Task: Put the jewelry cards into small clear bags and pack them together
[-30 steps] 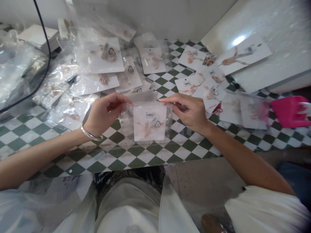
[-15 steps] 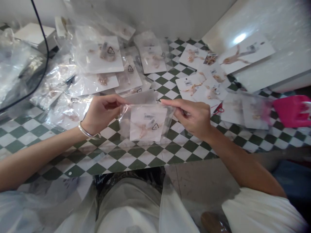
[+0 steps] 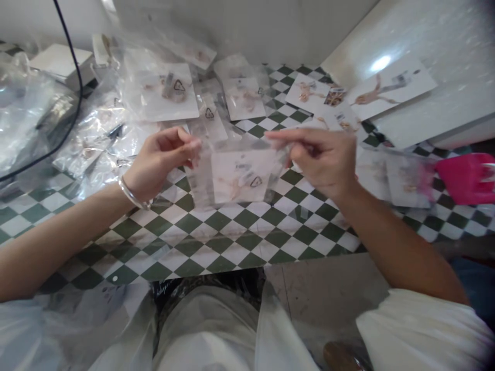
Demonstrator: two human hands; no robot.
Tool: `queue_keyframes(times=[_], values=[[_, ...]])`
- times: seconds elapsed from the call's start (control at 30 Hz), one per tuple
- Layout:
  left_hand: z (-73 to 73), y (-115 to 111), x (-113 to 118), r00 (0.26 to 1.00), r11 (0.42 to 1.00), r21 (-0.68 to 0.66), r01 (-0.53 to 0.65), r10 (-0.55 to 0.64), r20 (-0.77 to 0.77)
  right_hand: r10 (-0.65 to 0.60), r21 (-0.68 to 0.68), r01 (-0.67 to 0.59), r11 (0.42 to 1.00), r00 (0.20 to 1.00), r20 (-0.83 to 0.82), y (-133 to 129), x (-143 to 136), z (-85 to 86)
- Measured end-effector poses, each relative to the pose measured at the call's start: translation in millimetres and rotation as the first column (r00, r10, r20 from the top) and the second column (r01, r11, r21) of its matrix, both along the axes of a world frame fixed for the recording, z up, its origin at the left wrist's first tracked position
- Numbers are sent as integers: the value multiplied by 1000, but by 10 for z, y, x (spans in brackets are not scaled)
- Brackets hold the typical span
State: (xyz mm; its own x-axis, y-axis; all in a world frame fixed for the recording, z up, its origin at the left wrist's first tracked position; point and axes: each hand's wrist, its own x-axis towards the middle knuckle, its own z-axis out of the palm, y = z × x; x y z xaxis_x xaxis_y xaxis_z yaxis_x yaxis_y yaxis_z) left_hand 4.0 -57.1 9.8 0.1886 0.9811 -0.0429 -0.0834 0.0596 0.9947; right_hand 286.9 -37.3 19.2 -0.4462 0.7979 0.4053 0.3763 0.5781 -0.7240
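Note:
A clear plastic bag is held up between my two hands above the checkered table. Inside it is a white card with a small gold-toned piece of jewelry and a barcode label; a recycling triangle is printed on the bag. My left hand, with a silver bangle at the wrist, pinches the bag's upper left corner. At the upper right corner is my right hand, its index finger stretched along the top edge and the bag's corner by its thumb. Motion blurs the fingertips of both hands.
Several bagged cards lie piled behind and left of my hands. Loose jewelry cards lie at the back right, near a white foam-like panel. A pink holder is at far right, and a black cable hangs at left.
The bag with its card has risen slightly away from me. My left hand has moved up and back, and my right hand has shifted up and to the right.

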Motion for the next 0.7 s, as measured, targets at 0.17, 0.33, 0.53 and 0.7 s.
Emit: queue_keyframes(times=[0.17, 0.33, 0.53, 0.7], values=[[221, 420, 5, 988, 989, 82, -126, 118, 99, -467, -72, 462, 884, 873, -137, 931, -96, 244], [229, 345, 30, 991, 989, 143, 46, -27, -130, -588, -12, 595, 803, 796, 144, 1676, -119, 220], [22, -37, 29, 757, 846, 241, 476, -256, -601, -683, 240, 642, 729, 655, 324, 1567, 197, 89], [23, -211, 72, 566, 737, 187, 650, -306, -766, -695, 211, 725, 656, 471, 543, 1839, 827, 136]])
